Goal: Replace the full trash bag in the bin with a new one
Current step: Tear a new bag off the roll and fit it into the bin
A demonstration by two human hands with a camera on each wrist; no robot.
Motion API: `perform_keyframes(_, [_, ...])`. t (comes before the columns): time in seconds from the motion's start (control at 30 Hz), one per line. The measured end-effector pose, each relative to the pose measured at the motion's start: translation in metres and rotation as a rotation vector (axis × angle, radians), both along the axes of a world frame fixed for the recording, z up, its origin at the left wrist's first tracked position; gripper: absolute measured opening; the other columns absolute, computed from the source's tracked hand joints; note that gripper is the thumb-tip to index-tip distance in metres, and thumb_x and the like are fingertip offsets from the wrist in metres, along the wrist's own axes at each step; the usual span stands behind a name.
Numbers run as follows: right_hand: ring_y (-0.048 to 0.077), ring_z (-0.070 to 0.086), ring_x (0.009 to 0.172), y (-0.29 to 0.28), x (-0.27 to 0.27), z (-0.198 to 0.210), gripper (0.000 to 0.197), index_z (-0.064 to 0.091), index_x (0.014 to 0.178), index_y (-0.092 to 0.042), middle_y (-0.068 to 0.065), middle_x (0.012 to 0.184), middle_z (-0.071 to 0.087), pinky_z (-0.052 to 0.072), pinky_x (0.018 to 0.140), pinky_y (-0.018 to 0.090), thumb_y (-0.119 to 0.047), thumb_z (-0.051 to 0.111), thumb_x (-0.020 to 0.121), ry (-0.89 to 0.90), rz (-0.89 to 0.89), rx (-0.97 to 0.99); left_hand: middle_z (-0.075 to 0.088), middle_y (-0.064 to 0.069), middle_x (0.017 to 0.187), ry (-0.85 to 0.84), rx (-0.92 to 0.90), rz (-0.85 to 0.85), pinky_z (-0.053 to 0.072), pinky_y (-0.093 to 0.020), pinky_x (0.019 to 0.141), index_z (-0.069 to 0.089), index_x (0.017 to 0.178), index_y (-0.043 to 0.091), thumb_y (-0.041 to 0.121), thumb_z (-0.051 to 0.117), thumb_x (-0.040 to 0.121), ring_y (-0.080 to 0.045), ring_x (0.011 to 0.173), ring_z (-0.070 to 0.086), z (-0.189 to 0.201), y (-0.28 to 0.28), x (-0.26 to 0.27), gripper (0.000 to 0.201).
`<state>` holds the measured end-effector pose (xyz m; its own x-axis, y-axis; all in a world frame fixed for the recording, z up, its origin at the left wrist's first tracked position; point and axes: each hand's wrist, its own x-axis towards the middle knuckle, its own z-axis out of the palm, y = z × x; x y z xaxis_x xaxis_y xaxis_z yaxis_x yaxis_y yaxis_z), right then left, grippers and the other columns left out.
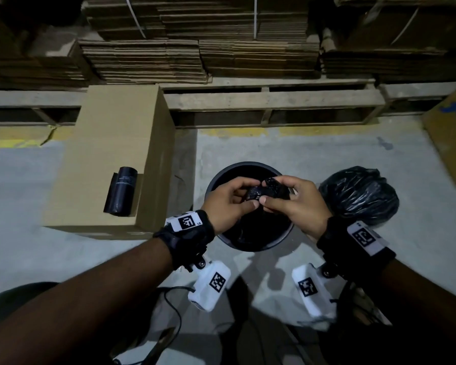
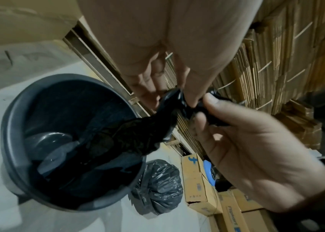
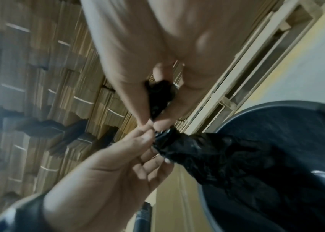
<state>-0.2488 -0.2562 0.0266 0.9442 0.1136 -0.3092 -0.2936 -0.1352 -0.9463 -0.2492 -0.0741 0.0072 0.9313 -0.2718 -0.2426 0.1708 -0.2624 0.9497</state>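
Note:
A round dark grey bin (image 1: 213,180) stands on the concrete floor right in front of me. Above its mouth both hands pinch the bunched top of a new black trash bag (image 1: 267,192). My left hand (image 1: 232,198) and right hand (image 1: 287,198) meet fingertip to fingertip on it. The rest of the bag (image 2: 121,138) hangs down into the bin (image 2: 10,141), as the right wrist view confirms with the bag (image 3: 227,157) trailing into the bin (image 3: 266,106). The full, tied black bag (image 1: 361,193) sits on the floor right of the bin, also seen as the full bag (image 2: 157,186).
A tall cardboard box (image 1: 111,159) stands left of the bin with a roll of black bags (image 1: 121,191) on top. Wooden pallets (image 1: 274,106) stacked with flattened cartons (image 1: 200,48) line the far side. Another cardboard box (image 1: 453,135) lies at the right.

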Motion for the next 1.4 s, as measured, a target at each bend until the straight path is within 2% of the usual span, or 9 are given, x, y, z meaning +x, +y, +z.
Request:
perform_keyframes(0.1, [0.025,0.071,0.093,0.003,0.000,0.005,0.025,0.068,0.104,-0.007,0.013,0.099,0.069,0.059,0.079,0.032,0.006,0.068,0.082,0.090,-0.019,0.192,0.066,0.005,0.084,-0.054,0.044,0.099,0.054,-0.035,0.079,0.065,0.091,0.038,0.027,0.070,0.074,-0.015,0.078,0.063,-0.002,0.001,0.003,0.021])
perform_keyframes(0.23, [0.017,0.068,0.081,-0.003,0.001,0.010,0.023,0.065,0.096,-0.015,0.003,0.083,0.065,0.060,0.068,0.034,-0.010,0.078,0.078,-0.112,-0.075,-0.084,0.070,0.006,0.071,-0.076,0.133,0.153,0.056,-0.038,0.073,0.065,0.078,0.030,0.031,0.072,0.074,-0.017,0.069,0.068,-0.003,0.008,0.006,0.009])
perform_keyframes(0.5, [0.010,0.060,0.061,-0.001,-0.004,0.019,0.054,0.056,0.095,-0.027,-0.008,0.067,0.057,0.055,0.063,0.033,-0.027,0.093,0.055,-0.358,-0.046,-0.421,0.067,0.007,0.093,-0.124,-0.026,0.073,0.054,-0.030,0.083,0.066,0.105,0.032,0.018,0.072,0.079,-0.012,0.083,0.064,0.010,0.008,0.000,0.030])
perform_keyframes(0.73, [0.018,0.064,0.066,0.002,-0.005,0.020,0.044,0.052,0.094,-0.020,0.002,0.085,0.056,0.058,0.063,0.026,-0.003,0.081,0.067,-0.282,-0.067,-0.271,0.069,-0.001,0.086,-0.270,-0.046,0.215,0.051,-0.029,0.080,0.069,0.076,0.024,0.017,0.078,0.074,-0.014,0.082,0.065,0.013,0.007,0.001,0.012])
perform_keyframes(0.83, [0.033,0.063,0.068,0.002,-0.002,0.021,0.024,0.053,0.092,-0.018,0.007,0.087,0.053,0.061,0.066,0.040,-0.002,0.066,0.080,-0.083,-0.095,-0.111,0.070,-0.003,0.089,-0.349,-0.040,0.223,0.051,-0.026,0.084,0.065,0.071,0.019,0.006,0.079,0.072,-0.015,0.086,0.067,0.015,0.009,0.003,0.019])
perform_keyframes(0.93, [0.021,0.064,0.064,0.008,-0.002,0.028,0.006,0.060,0.093,-0.010,0.009,0.076,0.060,0.060,0.064,0.040,-0.014,0.064,0.090,0.172,-0.089,0.201,0.071,-0.004,0.090,-0.373,-0.071,0.207,0.053,-0.030,0.084,0.066,0.067,0.016,0.005,0.081,0.069,-0.017,0.087,0.068,0.016,0.006,-0.002,0.018])
perform_keyframes(1.2, [0.015,0.068,0.062,0.007,-0.004,0.024,0.014,0.065,0.089,-0.007,0.004,0.067,0.070,0.058,0.059,0.025,0.006,0.065,0.084,0.142,-0.180,0.230,0.070,0.001,0.110,-0.221,-0.051,0.117,0.050,-0.033,0.096,0.071,0.070,0.018,0.021,0.083,0.068,-0.009,0.104,0.066,0.018,0.000,-0.014,0.013])
perform_keyframes(1.3, [0.012,0.067,0.062,0.006,-0.004,0.026,0.015,0.068,0.092,-0.008,0.002,0.069,0.072,0.054,0.057,0.021,0.003,0.068,0.083,0.116,-0.124,0.229,0.070,0.006,0.095,-0.097,-0.175,0.176,0.051,-0.028,0.086,0.071,0.086,0.014,0.037,0.073,0.075,-0.008,0.090,0.065,0.019,0.000,-0.011,0.026])
perform_keyframes(1.4, [0.011,0.065,0.059,0.006,-0.006,0.024,0.015,0.069,0.091,-0.007,0.003,0.067,0.071,0.052,0.058,0.021,0.000,0.074,0.079,0.090,-0.092,0.201,0.068,-0.003,0.077,-0.093,-0.173,0.206,0.050,-0.028,0.071,0.069,0.083,0.007,0.024,0.074,0.080,-0.013,0.071,0.062,0.020,0.000,-0.008,0.018])
